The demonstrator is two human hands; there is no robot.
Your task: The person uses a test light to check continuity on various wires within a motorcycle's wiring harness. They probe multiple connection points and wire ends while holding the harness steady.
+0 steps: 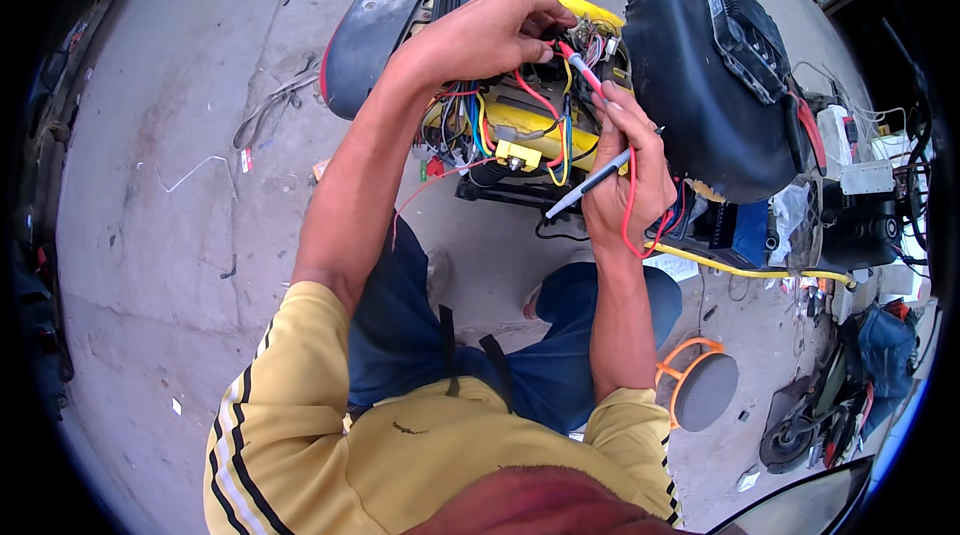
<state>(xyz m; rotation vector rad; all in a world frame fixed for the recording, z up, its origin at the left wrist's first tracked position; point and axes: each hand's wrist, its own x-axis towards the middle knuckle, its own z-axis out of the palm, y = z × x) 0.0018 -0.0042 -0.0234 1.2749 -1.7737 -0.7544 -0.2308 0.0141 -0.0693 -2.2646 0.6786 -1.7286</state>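
My right hand (pixel 632 170) grips two test probes. The red probe (pixel 583 67) points up and left, its tip at a bundle of thin wires (pixel 598 45). A grey and black probe (pixel 588 185) lies across the palm, pointing down and left, its tip touching nothing I can see. From this hand hangs a red lead (pixel 628 220). At the same wire bundle, the fingers of my left hand (pixel 505 30) are pinched together. What they hold is hidden. Below lies the yellow frame (pixel 520 125) of a small vehicle, crossed by red, blue and yellow wires and a yellow connector block (pixel 518 155).
A black seat (pixel 680 85) carrying a finned black box (pixel 745 35) stands at right. The vehicle's dark rear section (pixel 375 30) is at left. An orange-framed stool (pixel 703 390) stands by my right leg. A yellow cable (pixel 760 273), straps (pixel 275 105) and scraps lie about.
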